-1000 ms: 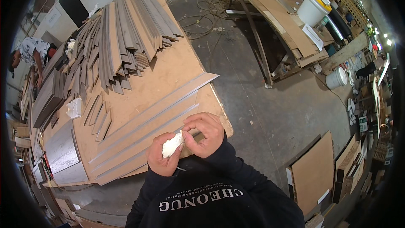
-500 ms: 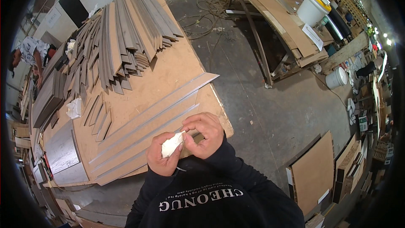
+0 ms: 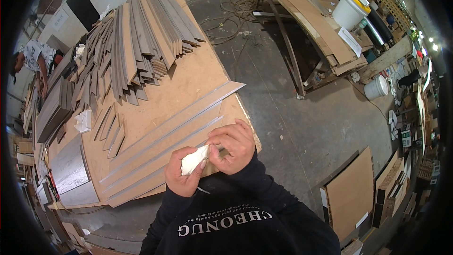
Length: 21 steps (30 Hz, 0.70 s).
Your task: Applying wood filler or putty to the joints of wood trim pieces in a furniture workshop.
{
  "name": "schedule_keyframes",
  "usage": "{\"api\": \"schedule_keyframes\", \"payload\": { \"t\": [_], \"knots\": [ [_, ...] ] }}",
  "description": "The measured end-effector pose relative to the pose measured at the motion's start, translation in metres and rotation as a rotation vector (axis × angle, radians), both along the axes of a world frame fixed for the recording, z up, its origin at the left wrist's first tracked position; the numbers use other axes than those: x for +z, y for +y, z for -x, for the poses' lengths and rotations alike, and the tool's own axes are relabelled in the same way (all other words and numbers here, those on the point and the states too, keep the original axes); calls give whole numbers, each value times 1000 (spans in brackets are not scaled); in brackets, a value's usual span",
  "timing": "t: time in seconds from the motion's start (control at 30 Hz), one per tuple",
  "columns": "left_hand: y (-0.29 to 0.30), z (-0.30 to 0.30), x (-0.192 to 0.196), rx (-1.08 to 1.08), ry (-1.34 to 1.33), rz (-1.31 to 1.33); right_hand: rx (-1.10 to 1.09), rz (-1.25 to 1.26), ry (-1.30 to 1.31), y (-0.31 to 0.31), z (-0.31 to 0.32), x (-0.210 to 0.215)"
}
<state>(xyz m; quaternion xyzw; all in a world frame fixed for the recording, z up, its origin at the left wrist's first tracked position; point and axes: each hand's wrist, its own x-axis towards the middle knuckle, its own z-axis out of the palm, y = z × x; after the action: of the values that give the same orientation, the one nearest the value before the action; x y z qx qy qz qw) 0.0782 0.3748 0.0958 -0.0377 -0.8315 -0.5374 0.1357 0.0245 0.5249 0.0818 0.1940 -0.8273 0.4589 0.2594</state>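
Head view: small change only. Right hand [image 3: 234,146] sits a touch higher and further right than a moment ago, fingers lifted a bit, and the wad [image 3: 192,161] shows slightly more stretched towards it. Left hand [image 3: 181,174] has barely moved. My read: the wad is being worked at its corner, handling still midway; the strips look to be waiting their turn.

Hands: left is closed round the wad, thumb along its near side; right is narrowed to a thumb-and-finger pinch at the wad's tip, other fingers curled. The wad is between the hands, in front of the black top [image 3: 226,208], by the near edge of the table [image 3: 188,73].

Materials: wad off-white, soft-looking, creased, pointed at the right end; cloth or paper, can't tell. Table is flat tan board, smooth, worn along the right edge. Strips [image 3: 207,99] long, thin, tan-faced, with shiny silvery edges and slanted ends, lying roughly parallel. Offcuts [image 3: 116,139] short, angled, left of them. Pile [image 3: 127,42] of grey-brown wood-grain lengths, mitred tips, fanned and overlapping. Sheet [image 3: 70,172] grey, glossy, reflecting light. Crumpled paper [image 3: 83,121] white, stiff folds. Floor [image 3: 283,113] grey, scuffed, concrete-looking.
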Motion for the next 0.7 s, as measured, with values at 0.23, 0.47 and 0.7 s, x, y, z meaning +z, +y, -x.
{"api": "schedule_keyframes", "payload": {
  "t": [0.23, 0.47, 0.7],
  "knots": [
    [-2, -3, -8, -13, -151, -227, 3, -13, -16, 8, 2, 2],
    [-5, -3, -4, -27, -260, -435, 177, 141, -172, 21, 9, 2],
    [-3, 0, 1, -61, -302, -523, 536, 431, -426, 15, 3, -2]
  ]
}}
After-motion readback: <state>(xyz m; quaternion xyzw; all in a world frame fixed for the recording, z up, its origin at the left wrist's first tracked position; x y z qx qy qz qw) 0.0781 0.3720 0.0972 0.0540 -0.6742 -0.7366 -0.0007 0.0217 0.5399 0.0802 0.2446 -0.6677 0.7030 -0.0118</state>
